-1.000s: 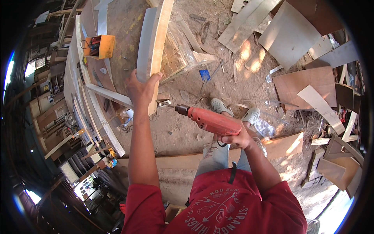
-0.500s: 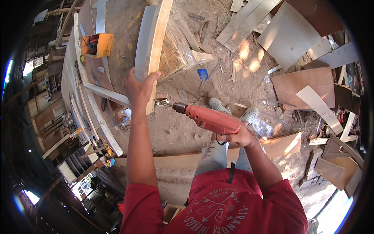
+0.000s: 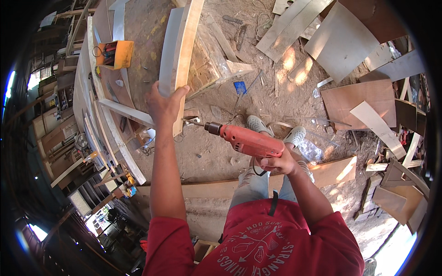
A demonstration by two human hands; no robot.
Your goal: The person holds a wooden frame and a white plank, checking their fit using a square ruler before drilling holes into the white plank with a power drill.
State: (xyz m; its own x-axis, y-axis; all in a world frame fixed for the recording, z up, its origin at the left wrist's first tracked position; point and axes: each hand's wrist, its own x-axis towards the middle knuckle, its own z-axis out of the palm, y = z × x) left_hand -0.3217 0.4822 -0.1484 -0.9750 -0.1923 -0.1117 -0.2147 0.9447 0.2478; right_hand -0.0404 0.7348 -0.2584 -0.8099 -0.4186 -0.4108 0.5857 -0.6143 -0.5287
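Note:
My left hand [image 3: 165, 102] is wrapped round the near end of a long wooden board [image 3: 183, 62], which has a pale grey face and a light bare edge. The thumb lies over that edge. In my right hand [image 3: 281, 162] is a red power drill [image 3: 251, 141], held by its handle and pointing left. Its bit [image 3: 193, 122] reaches the board's edge just below my left hand; whether the tip is inside the wood I cannot tell. The board lies along a stained worktable [image 3: 142, 37].
An orange box of tools [image 3: 120, 54] sits on the worktable at the left. Plywood offcuts [image 3: 343, 41] cover the ground at the right. A long plank [image 3: 331, 172] lies across by my legs. A blue scrap [image 3: 240, 87] is on the dirt floor.
Almost nothing differs. The drill and my right hand have shifted very slightly, while my left hand and the board stay in place.

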